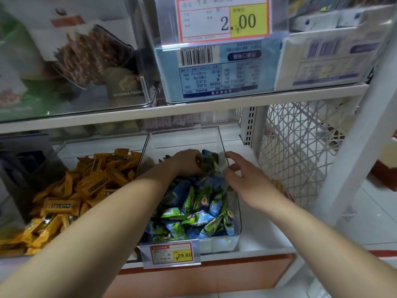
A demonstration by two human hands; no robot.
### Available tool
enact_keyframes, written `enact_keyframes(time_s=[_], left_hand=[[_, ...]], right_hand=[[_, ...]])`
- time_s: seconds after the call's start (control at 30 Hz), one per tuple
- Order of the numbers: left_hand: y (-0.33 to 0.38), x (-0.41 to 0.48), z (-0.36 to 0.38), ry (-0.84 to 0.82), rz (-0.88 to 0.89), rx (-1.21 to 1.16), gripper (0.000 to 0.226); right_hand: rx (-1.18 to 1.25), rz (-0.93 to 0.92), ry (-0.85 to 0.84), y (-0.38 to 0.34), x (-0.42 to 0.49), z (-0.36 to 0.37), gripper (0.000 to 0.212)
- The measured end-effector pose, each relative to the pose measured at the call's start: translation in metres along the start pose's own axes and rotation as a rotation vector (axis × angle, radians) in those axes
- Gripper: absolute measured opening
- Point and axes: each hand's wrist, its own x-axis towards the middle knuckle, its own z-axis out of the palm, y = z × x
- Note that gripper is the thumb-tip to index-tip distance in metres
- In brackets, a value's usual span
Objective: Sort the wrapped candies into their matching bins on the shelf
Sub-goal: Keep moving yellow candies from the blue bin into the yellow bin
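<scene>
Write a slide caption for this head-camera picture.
Left hand reaches into the clear bin of green-blue candies; right hand at its side wall.

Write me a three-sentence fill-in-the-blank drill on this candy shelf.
1. The left hand reaches into the clear bin of blue-green candies, and the right hand touches that bin's ___ wall.
2. The yellow candies lie in the bin to its ___.
3. The price tag on the clear bin's front reads ___.

Missing words: right; left; 29.80
</scene>
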Motion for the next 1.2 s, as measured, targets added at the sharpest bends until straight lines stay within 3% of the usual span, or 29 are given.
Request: enact_keyframes(time_s=[0.07, 0.27, 0.4, 0.5, 0.57, 0.63, 0.77, 0.83, 0.9, 1.03, 1.2], left_hand=[[-0.001, 0.000, 0.001, 0.059, 0.018, 0.002, 0.042], [0.000, -0.010, -0.014, 0.242, 0.062, -0.108, 0.016], [0.009, -0.035, -0.038, 0.380, 0.093, -0.326, 0.007], [0.006, -0.072, -0.057, 0.369, 0.056, -0.679, 0.010], [-0.008, -0.102, -0.063, 0.445, 0.047, -0.749, 0.018], [-0.029, -0.133, -0.063, 0.578, 0.043, -0.708, 0.032], [-0.075, -0.186, -0.061, 0.819, -0.080, -0.233, 0.024], [-0.092, -0.204, -0.056, 0.778, -0.165, -0.047, 0.020], [-0.102, -0.219, -0.048, 0.743, -0.220, 0.031, 0.038], [-0.115, -0.250, -0.035, 0.770, -0.225, 0.006, 0.048], [-0.135, -0.275, -0.015, 0.658, -0.297, -0.063, 0.059]], right_hand=[[0.003, 0.005, -0.003, 0.000, 0.000, 0.000, 0.054], [-0.035, 0.003, 0.017, -0.002, 0.001, 0.000, 0.054], [-0.129, 0.006, 0.043, -0.010, 0.002, -0.001, 0.053], [-0.318, -0.043, 0.154, -0.022, -0.003, -0.003, 0.055], [-0.431, -0.123, 0.216, -0.031, -0.008, -0.003, 0.054], [-0.472, -0.187, 0.237, -0.042, -0.010, -0.001, 0.045], [-0.464, -0.290, 0.158, -0.071, -0.016, 0.020, 0.033], [-0.434, -0.364, 0.106, -0.088, -0.023, 0.036, 0.035], [-0.439, -0.436, 0.039, -0.103, -0.031, 0.055, 0.041], [-0.483, -0.550, -0.078, -0.128, -0.039, 0.089, 0.049], [-0.559, -0.691, -0.229, -0.166, -0.024, 0.127, 0.044]])
